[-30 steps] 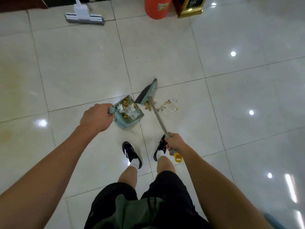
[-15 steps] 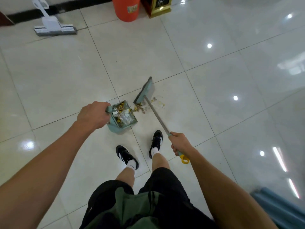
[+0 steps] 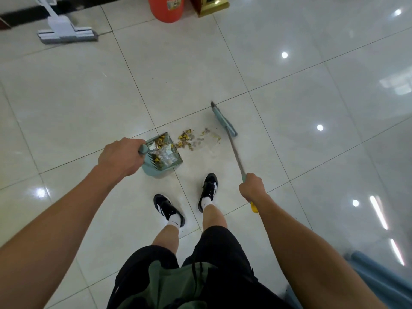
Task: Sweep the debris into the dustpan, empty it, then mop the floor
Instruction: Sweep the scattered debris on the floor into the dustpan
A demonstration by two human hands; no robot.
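- The person is working through the first step, sweeping: part of the mess is already lying inside the pale teal plastic dustpan (image 3: 163, 153), while a scatter of yellow and brown crumbs with a scrap of clear wrapper (image 3: 196, 139) is sitting on the glossy white tiled floor (image 3: 289, 152) just beyond the pan's open lip.
- The left hand (image 3: 121, 158) is wrapping tight around the dustpan's stubby handle, keeping the pan tilted with its mouth facing the loose debris.
- The right hand (image 3: 252, 187) is clenching the thin metal shaft of the teal-headed broom (image 3: 224, 121) near its yellow end cap; the broom head is standing on the far side of the scatter, seemingly just clear of it.
- The next move, as I judge it, is calling for a short, low stroke drawing the head toward the pan, with the lip pressed flat so crumbs are not sliding under it; the light wrapper is likely to skid or flutter.
- Emptying and mopping are still waiting: the orange plastic bucket (image 3: 166, 8) and the white flat-headed mop (image 3: 66, 32) are standing well apart, near the far wall.
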